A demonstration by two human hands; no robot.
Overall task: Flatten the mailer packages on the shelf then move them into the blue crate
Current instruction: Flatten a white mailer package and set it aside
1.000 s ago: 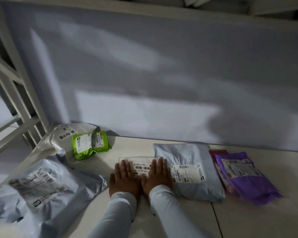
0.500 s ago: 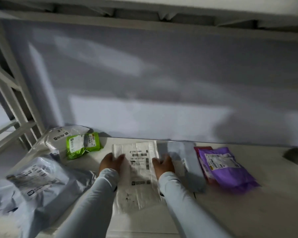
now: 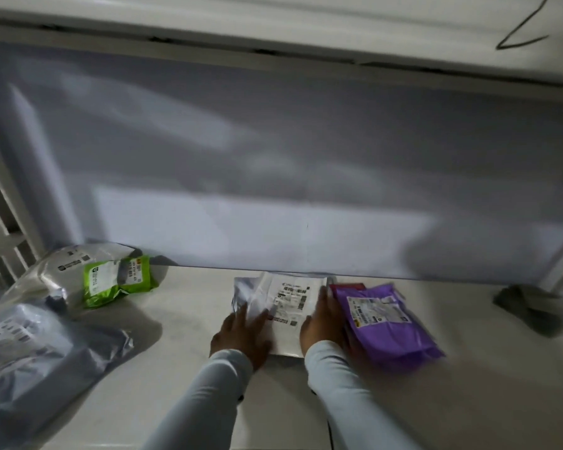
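Note:
A white mailer (image 3: 290, 306) with a barcode label lies on top of a grey mailer (image 3: 244, 292) at the middle of the shelf (image 3: 189, 306). My left hand (image 3: 241, 332) rests flat on their left edge, fingers straight. My right hand (image 3: 322, 323) lies along the white mailer's right edge, fingers straight, beside a purple mailer (image 3: 384, 319) that covers a red one (image 3: 346, 286). A green mailer (image 3: 117, 282) and a silver-white mailer (image 3: 62, 271) sit at the back left. A large grey mailer (image 3: 39, 352) fills the near left. The blue crate is not in view.
A grey back panel (image 3: 273, 173) closes the shelf behind the mailers, and the shelf above (image 3: 306, 21) hangs low overhead. White frame bars (image 3: 0, 228) stand at the left. A dark crumpled object (image 3: 527, 306) lies at the far right.
The white mailer went from under my pressing palms to being held at both sides, then onto the grey mailer farther back and right. The camera tilted and shifted.

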